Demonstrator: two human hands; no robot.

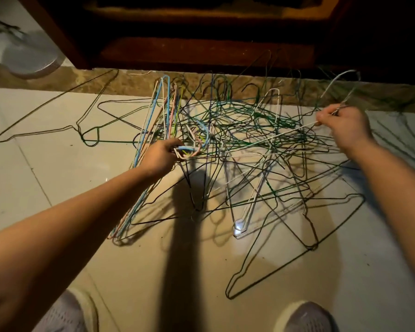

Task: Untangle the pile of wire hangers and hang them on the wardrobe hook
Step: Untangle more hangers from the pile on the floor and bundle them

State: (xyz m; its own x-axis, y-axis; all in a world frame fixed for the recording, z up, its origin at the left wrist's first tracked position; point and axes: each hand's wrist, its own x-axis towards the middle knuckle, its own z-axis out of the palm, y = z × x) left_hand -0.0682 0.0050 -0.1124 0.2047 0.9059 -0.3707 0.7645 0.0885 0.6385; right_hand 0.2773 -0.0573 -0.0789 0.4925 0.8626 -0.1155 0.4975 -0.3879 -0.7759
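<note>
Evidently the pale hanger (297, 128) decides the next pull. The right hand (345, 127), at the far right edge of the pile (244, 144) on the floor (58, 178), has its fingers pinching the hanger's neck. Its long wire slants down-left into the pile. At the pile's left edge, the left hand (162, 155) grips a bundle of coloured hangers (189, 149).

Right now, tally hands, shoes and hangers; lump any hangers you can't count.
Hands: 2, left hand, right hand
Shoes: 2, left shoe, right shoe
Gripped coloured hanger bunch: 1
Pinched white hanger: 1
Loose tangled pile: 1, hangers uncountable
Total: 7
</note>
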